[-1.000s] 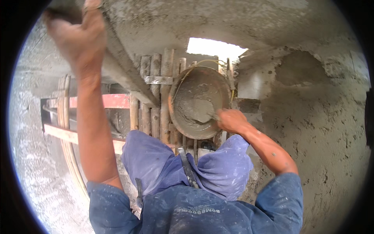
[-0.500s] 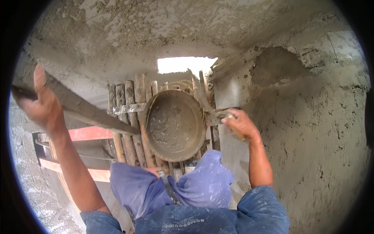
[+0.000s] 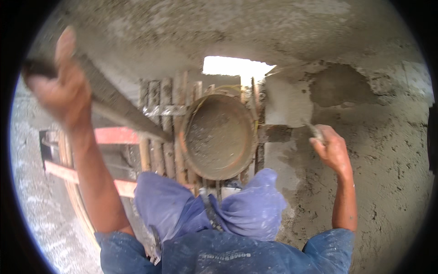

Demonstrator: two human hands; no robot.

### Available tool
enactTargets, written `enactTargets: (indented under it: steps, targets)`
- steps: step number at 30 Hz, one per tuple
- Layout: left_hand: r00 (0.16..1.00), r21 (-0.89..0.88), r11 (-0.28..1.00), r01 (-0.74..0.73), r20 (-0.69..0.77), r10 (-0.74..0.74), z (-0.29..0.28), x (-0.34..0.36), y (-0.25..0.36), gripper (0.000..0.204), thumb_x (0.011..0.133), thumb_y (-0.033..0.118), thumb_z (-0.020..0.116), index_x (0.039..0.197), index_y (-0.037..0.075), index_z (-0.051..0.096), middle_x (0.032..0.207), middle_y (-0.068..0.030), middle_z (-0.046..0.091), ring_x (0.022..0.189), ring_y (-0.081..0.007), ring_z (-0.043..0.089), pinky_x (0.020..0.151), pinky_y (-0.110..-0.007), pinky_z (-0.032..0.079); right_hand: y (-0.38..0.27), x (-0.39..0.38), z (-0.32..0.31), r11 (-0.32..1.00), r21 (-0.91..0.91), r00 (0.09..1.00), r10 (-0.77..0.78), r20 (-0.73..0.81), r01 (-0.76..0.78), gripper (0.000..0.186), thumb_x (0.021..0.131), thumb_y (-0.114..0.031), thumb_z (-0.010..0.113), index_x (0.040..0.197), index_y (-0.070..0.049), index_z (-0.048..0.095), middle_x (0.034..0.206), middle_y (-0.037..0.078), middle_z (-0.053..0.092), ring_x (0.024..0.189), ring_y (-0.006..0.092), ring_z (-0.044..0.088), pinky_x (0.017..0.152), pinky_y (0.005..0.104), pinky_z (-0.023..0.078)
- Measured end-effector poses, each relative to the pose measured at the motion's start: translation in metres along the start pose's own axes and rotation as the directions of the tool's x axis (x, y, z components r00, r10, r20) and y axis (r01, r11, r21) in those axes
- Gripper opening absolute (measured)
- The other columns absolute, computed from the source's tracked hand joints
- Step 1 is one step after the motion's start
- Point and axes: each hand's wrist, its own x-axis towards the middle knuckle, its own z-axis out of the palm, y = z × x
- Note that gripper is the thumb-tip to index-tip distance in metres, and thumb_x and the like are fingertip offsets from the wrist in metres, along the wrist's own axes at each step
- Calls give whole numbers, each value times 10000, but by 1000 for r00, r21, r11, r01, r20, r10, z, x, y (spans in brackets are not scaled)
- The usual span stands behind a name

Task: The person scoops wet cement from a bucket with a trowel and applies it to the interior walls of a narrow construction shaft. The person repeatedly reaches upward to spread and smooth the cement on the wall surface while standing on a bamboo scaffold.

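Note:
At the upper left my left hand (image 3: 64, 91) grips a long, mortar-coated grey bar (image 3: 118, 105) that slants down toward the poles. My right hand (image 3: 331, 148) holds a trowel (image 3: 313, 129) by its handle against the plastered wall (image 3: 365, 137) on the right; the blade is blurred into the wet pale surface (image 3: 285, 100). Between my hands sits a round bucket (image 3: 250, 132) with wet grey mortar inside and a thin handle at its rim. It stands above my knees, on a row of rough wooden poles (image 3: 166, 160).
Red and pale timber rails (image 3: 114, 136) lie at the left beside bent strips. A bright rectangular opening (image 3: 235, 65) is beyond the bucket. A rough cement surface (image 3: 237, 27) spans the top. A darker wet patch (image 3: 340, 84) marks the right wall.
My right hand has left the bucket with the trowel and moved right to the wall. My left hand stays on the bar while the view shifts.

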Motion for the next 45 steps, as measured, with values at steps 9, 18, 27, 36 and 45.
enactTargets:
  steps: [9, 18, 27, 36, 45]
  targets:
    - [987, -26, 995, -94, -130, 90, 12, 0, 3, 756, 837, 322, 656, 1321, -105, 261, 1290, -234, 360, 1232, -309, 342, 1061, -359, 263, -116, 26, 181, 914, -180, 836, -237, 494, 365, 208, 791, -129, 557, 953, -3, 589, 867, 194, 635, 806, 345, 641, 692, 410, 522]
    - [996, 166, 982, -86, 8, 86, 0, 0, -2, 902, 787, 397, 713, 1322, -145, 230, 1248, -241, 418, 1171, -310, 425, 1027, -367, 334, -86, -40, 163, 932, 340, 905, -32, 423, -126, 260, 754, -206, 610, 960, -49, 599, 841, 190, 637, 813, 380, 611, 708, 454, 467]
    - [998, 183, 982, 40, -44, -32, -5, 0, 8, 925, 804, 403, 694, 1334, -170, 199, 1340, -269, 351, 1241, -308, 368, 1068, -348, 272, -40, -9, 57, 761, 624, 941, -54, 333, -178, 391, 746, -292, 710, 1002, -10, 621, 761, 53, 600, 663, 143, 582, 583, 306, 478]
    - [995, 125, 991, 37, -95, -25, 5, -1, 22, 896, 806, 410, 687, 1328, -166, 241, 1394, -286, 288, 1331, -334, 259, 1112, -371, 182, 112, -57, -102, 771, 482, 767, 583, -269, -417, 250, 865, -314, 578, 930, -73, 569, 683, -7, 525, 498, 74, 501, 410, 215, 452]
    - [992, 229, 966, -122, 47, 114, -9, 4, -15, 797, 804, 328, 710, 1299, -149, 307, 1272, -247, 415, 1182, -332, 422, 1023, -364, 313, 57, -43, -17, 848, 195, 868, 495, 40, -493, 330, 806, -260, 606, 1024, -13, 587, 775, 123, 595, 694, 247, 572, 656, 388, 459]
